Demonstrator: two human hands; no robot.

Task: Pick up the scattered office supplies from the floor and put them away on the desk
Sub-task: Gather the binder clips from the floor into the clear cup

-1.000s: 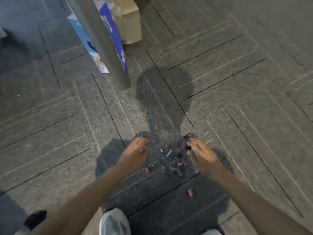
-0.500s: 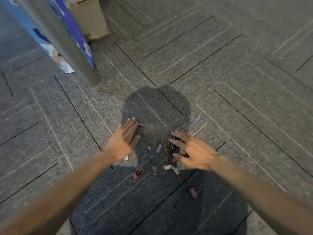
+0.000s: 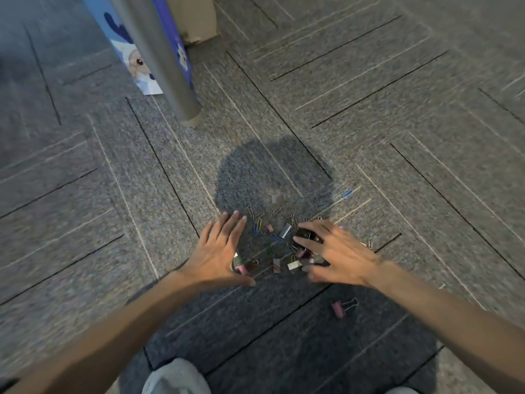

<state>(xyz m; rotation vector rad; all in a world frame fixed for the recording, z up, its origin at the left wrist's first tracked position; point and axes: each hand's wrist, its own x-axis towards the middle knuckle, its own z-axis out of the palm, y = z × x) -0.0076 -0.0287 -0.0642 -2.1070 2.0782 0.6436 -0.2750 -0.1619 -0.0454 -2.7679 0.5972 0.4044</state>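
Early going: herding clips (image 3: 271,243) into a heap on the carpet (image 3: 397,132) between left hand (image 3: 218,251) and right hand (image 3: 338,255), both splayed; nothing lifted yet, pink binder clip (image 3: 339,308) stray nearer the knees

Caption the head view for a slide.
Left hand and right hand flank scattered clips on grey carpet.

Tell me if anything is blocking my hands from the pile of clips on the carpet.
Nothing visible does. The left hand and right hand flank the pile of clips on the carpet; the metal pole stands well beyond it.
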